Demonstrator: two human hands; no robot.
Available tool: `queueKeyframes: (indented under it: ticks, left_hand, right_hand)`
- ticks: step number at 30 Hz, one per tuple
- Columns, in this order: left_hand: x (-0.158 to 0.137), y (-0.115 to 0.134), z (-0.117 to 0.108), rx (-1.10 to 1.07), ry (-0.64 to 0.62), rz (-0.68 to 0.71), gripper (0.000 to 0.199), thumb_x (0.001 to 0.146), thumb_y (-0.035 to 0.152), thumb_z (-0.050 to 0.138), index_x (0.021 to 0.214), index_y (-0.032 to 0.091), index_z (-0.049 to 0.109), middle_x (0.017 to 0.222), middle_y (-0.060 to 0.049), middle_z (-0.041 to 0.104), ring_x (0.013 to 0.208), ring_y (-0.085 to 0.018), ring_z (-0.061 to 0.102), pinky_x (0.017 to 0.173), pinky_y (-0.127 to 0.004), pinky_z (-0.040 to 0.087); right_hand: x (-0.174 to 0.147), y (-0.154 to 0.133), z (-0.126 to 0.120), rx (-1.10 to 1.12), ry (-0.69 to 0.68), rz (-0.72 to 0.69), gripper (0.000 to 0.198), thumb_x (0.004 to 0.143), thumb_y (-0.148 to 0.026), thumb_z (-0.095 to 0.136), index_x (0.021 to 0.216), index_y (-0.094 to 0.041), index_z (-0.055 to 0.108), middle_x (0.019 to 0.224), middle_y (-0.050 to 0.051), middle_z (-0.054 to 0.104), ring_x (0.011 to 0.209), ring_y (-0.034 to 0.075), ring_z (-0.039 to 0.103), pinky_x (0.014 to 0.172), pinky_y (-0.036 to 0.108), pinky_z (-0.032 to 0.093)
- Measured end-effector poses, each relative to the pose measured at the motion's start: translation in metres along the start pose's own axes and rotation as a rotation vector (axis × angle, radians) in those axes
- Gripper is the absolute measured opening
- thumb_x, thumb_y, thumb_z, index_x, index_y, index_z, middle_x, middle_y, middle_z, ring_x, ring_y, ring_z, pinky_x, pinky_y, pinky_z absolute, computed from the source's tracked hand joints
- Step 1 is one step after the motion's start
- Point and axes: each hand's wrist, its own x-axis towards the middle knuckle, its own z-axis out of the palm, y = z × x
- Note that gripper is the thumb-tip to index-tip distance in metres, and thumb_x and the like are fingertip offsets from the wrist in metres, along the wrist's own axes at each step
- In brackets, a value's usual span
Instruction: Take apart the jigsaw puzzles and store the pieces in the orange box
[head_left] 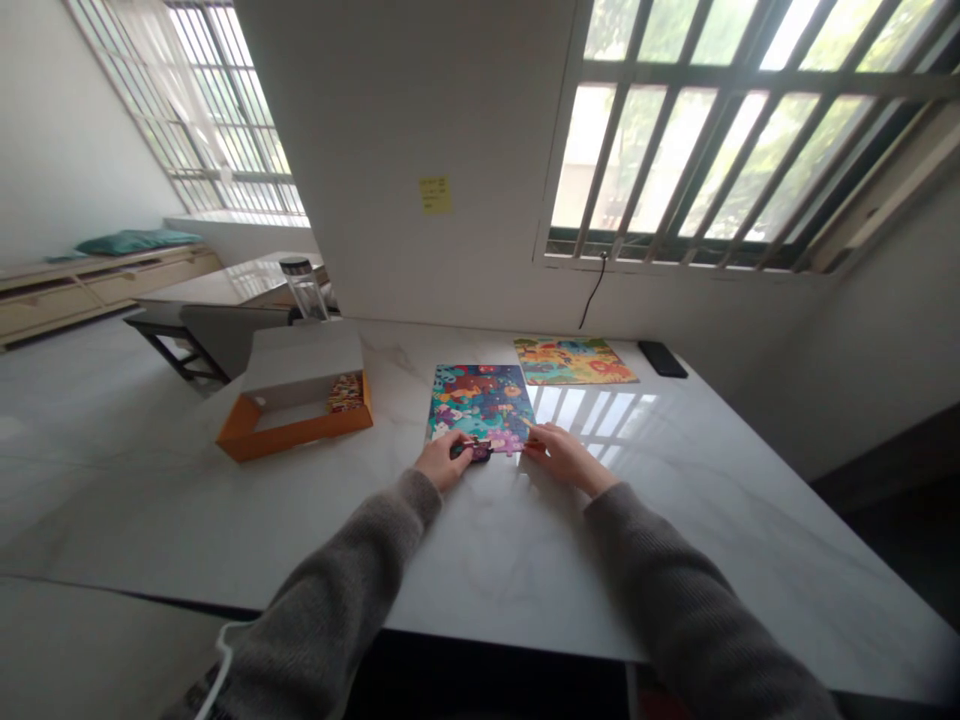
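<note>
A colourful jigsaw puzzle (pixel 484 395) with animal pictures lies on the white marbled table, its lower edge toward me. My left hand (pixel 442 462) is at the puzzle's lower left corner, thumb and fingers closed on a dark puzzle piece (pixel 480 454). Pink puzzle pieces (pixel 507 441) lie between my two hands along the lower edge. At the lower right corner, my right hand (pixel 561 456) pinches a small puzzle piece (pixel 529 428), partly hidden by the fingers. Whether that piece touches the puzzle I cannot tell.
An open orange box (pixel 296 435) at the left holds a stack of puzzle pieces (pixel 346 392). Behind the puzzle lies a yellow picture sheet (pixel 574 360), with a black phone (pixel 662 359) at the back right. A clear bottle (pixel 304 288) stands beyond the box.
</note>
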Motion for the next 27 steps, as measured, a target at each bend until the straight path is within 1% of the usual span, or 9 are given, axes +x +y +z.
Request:
queueKeyframes:
  ticks: [3,9,11,13,15,18,20,22,27]
  left_hand:
    - [0.001,-0.001,0.0,-0.007,0.006,-0.01,0.012,0.074,0.026,0.067,0.084,0.02,0.067,0.084,-0.003,0.069,0.081,-0.022,0.063,0.08,-0.031,0.049]
    - [0.0,-0.005,0.001,-0.008,0.014,-0.003,0.01,0.075,0.025,0.066,0.084,0.02,0.068,0.085,-0.003,0.069,0.079,-0.021,0.063,0.081,-0.032,0.05]
    - [-0.001,-0.004,0.002,-0.02,0.019,-0.004,0.01,0.074,0.025,0.067,0.083,0.02,0.068,0.083,-0.003,0.069,0.078,-0.021,0.063,0.081,-0.032,0.05]
    - [-0.001,-0.004,0.003,-0.047,0.024,0.005,0.011,0.074,0.027,0.069,0.083,0.02,0.068,0.08,-0.003,0.068,0.077,-0.021,0.063,0.081,-0.033,0.05]
    - [-0.001,-0.004,0.006,-0.119,0.008,0.001,0.014,0.075,0.029,0.07,0.082,0.019,0.066,0.078,-0.003,0.069,0.078,-0.021,0.065,0.081,-0.034,0.05]
    - [0.002,-0.006,0.008,-0.368,-0.073,-0.077,0.025,0.075,0.038,0.073,0.083,0.017,0.062,0.077,-0.005,0.072,0.076,-0.023,0.069,0.076,-0.036,0.053]
    - [0.003,-0.006,0.008,-0.567,-0.162,-0.127,0.035,0.075,0.045,0.075,0.086,0.015,0.06,0.075,-0.007,0.073,0.074,-0.025,0.072,0.075,-0.038,0.054]
    - [0.003,-0.006,0.006,-0.718,-0.236,-0.147,0.043,0.074,0.05,0.077,0.089,0.013,0.06,0.074,-0.009,0.074,0.072,-0.026,0.073,0.078,-0.041,0.055]
    - [-0.001,-0.002,0.005,-0.885,-0.293,-0.169,0.052,0.068,0.051,0.083,0.091,0.012,0.057,0.077,-0.01,0.075,0.073,-0.028,0.075,0.084,-0.047,0.054]
  right_hand:
    - [-0.006,-0.007,-0.006,-0.041,-0.05,-0.059,0.007,0.088,-0.013,0.06,0.09,-0.019,0.064,0.09,0.005,0.066,0.088,0.02,0.058,0.077,0.028,0.044]
    - [-0.02,-0.027,-0.01,-0.234,-0.089,-0.019,0.016,0.091,-0.007,0.05,0.091,-0.02,0.06,0.082,0.006,0.067,0.08,0.02,0.06,0.07,0.027,0.041]
    - [-0.022,-0.034,-0.009,-0.259,-0.061,0.014,0.016,0.093,-0.01,0.049,0.094,-0.02,0.061,0.08,0.006,0.067,0.077,0.02,0.062,0.068,0.027,0.041]
    - [-0.022,-0.042,-0.007,-0.223,0.032,0.051,0.015,0.097,-0.017,0.047,0.098,-0.021,0.062,0.081,0.005,0.068,0.074,0.019,0.063,0.068,0.028,0.043]
    - [-0.017,-0.051,-0.003,-0.101,0.163,0.032,0.02,0.1,-0.023,0.044,0.105,-0.022,0.063,0.09,0.006,0.069,0.079,0.019,0.065,0.072,0.028,0.047]
    - [-0.007,-0.061,0.006,0.08,0.304,-0.092,0.032,0.101,-0.02,0.04,0.125,-0.025,0.059,0.119,0.008,0.065,0.106,0.02,0.063,0.09,0.033,0.051]
    - [-0.002,-0.065,0.013,0.082,0.314,-0.14,0.041,0.1,-0.015,0.039,0.135,-0.028,0.054,0.131,0.009,0.059,0.119,0.022,0.056,0.101,0.039,0.048]
    - [0.0,-0.068,0.019,0.043,0.291,-0.141,0.05,0.096,-0.009,0.038,0.141,-0.029,0.05,0.136,0.01,0.054,0.124,0.024,0.052,0.105,0.045,0.046]
    - [-0.005,-0.075,0.022,0.094,0.224,-0.139,0.072,0.084,0.0,0.042,0.15,-0.028,0.036,0.153,0.011,0.036,0.136,0.028,0.039,0.11,0.053,0.041]
